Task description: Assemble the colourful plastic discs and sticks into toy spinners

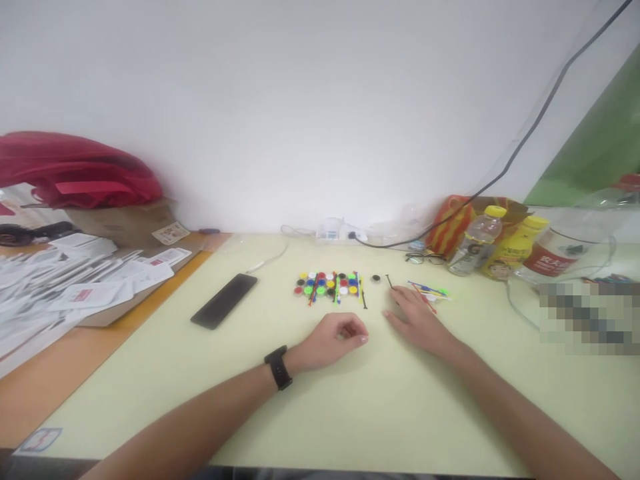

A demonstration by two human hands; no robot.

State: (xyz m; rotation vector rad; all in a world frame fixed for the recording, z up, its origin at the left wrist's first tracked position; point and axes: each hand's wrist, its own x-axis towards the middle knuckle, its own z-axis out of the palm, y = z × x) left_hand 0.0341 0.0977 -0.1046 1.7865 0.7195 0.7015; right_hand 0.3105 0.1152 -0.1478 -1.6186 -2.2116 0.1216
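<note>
My left hand [334,339] rests on the table, its fingers curled in toward the thumb around a hollow in which nothing shows. A black watch is on that wrist. Beyond it lies a block of small round colored discs [321,283] in rows, with thin plastic sticks [337,291] across them. My right hand [416,318] is low over the table, fingers stretched out and thumb apart. Its fingertips meet the near end of a thin black stick [389,281]. A single black disc [376,279] lies left of that stick. More colored sticks [433,291] lie loose behind the right hand, partly hidden.
A black phone [225,302] lies left of the discs. Eyeglasses [425,258], a clear bottle [476,240], a yellow bottle [517,248] and a large bottle [550,257] stand or lie at right. White packets [100,293] are heaped at left. A dark cable [520,143] crosses the wall.
</note>
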